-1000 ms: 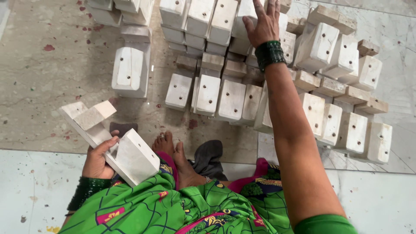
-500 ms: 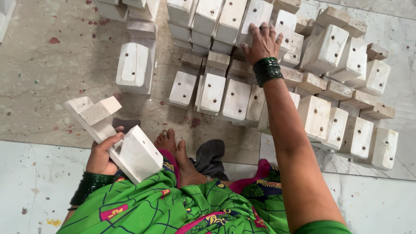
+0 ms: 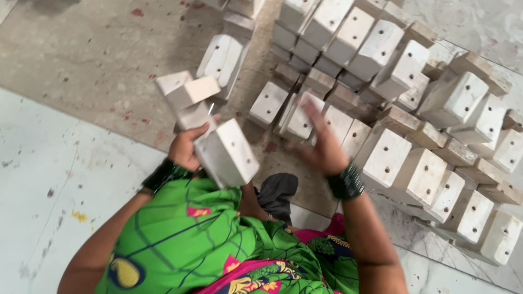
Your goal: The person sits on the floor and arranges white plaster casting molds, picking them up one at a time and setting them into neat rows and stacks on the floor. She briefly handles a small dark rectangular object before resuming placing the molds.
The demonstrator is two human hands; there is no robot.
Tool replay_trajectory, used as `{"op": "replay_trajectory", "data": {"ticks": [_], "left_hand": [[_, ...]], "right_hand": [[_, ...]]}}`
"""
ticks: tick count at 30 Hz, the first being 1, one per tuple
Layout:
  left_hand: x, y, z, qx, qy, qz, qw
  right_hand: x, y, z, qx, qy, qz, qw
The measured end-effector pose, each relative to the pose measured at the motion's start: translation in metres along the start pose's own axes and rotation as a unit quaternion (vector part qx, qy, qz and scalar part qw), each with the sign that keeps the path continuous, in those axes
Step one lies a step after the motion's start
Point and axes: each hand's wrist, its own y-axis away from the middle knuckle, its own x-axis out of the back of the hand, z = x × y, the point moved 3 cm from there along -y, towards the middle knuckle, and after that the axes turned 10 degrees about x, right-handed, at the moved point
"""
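The right hand (image 3: 321, 144) has pulled back from the far blocks (image 3: 348, 32), fingers spread and blurred, holding nothing I can make out. The left hand (image 3: 185, 148) still grips a joined block piece (image 3: 210, 133) above the floor (image 3: 71, 71).

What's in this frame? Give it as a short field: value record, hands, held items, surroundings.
left hand: the left hand grips a white wooden block assembly, raised above the lap
right hand: the right hand is open, blurred, over the pile of white drilled blocks; holds nothing that shows
wrists: dark green bangles on both
pile: blocks lie tipped and stacked, several with small holes in their faces
separate block: one rounded block lies apart, left of the pile
floor: stained concrete floor, paler slab nearer the person
clothing: green patterned garment
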Motion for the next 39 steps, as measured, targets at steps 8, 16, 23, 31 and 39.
{"op": "replay_trajectory", "data": {"ticks": [8, 16, 23, 31, 39], "left_hand": [[-0.030, -0.014, -0.016, 0.000, -0.033, -0.050, 0.998], [-0.071, -0.004, -0.021, 0.066, -0.156, -0.098, 0.981], [-0.095, 0.038, 0.001, 0.119, -0.313, -0.255, 0.907], [-0.054, 0.037, 0.014, 0.129, -0.221, -0.198, 0.946], [-0.010, 0.031, 0.023, 0.106, -0.218, -0.187, 0.952]], "right_hand": [[-0.050, 0.025, -0.100, 0.009, -0.118, -0.049, 0.992], [-0.072, 0.037, -0.122, -0.021, -0.089, 0.095, 0.991], [-0.010, 0.080, -0.100, -0.105, -0.197, 0.241, 0.945], [0.153, 0.110, 0.035, -0.142, 0.130, 0.347, 0.918], [0.237, 0.084, 0.179, -0.313, 0.262, 0.287, 0.867]]}}
